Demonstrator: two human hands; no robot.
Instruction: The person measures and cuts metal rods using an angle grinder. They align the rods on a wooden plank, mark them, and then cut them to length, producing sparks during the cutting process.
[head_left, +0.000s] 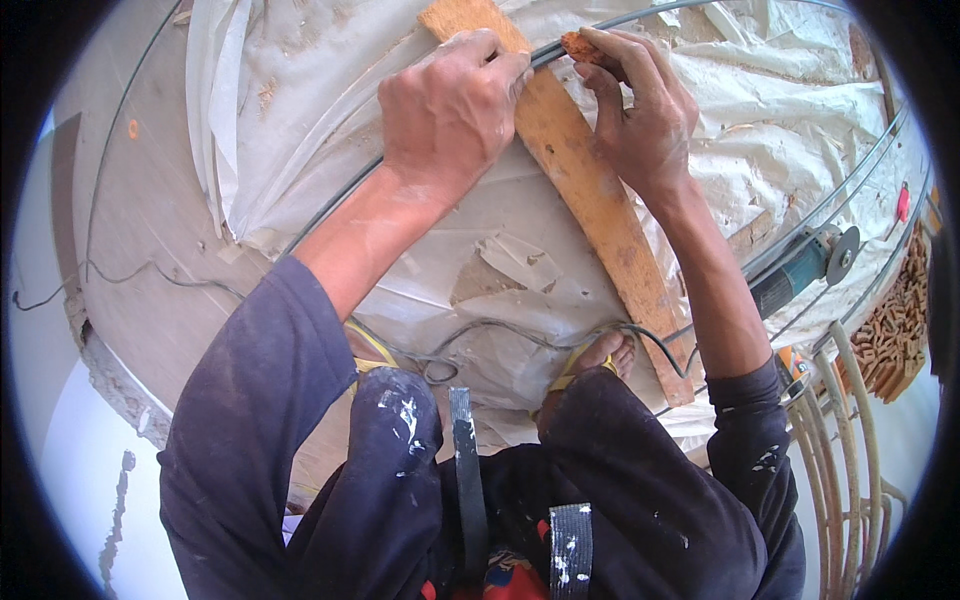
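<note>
My left hand (450, 110) is closed around a dark grey cable (550, 52) at the top middle, above a worn wooden plank (590, 200). Between the thumb and fingers of my right hand (645, 115) is a rough, reddish-brown chunk of brick (580, 47), held close beside the cable. Whether the chunk touches the cable, I cannot tell. From my left hand the cable runs down behind my left forearm, and on the other side it curves away to the upper right. The plank lies slanted beneath both hands.
Crumpled whitish plastic sheeting (430, 260) covers the floor. An angle grinder (800, 268) lies to the right, near a heap of brown pieces (890, 330) and a curved-bar chair (845, 440). A loose thin wire (490, 325) winds past my sandalled feet (600, 360).
</note>
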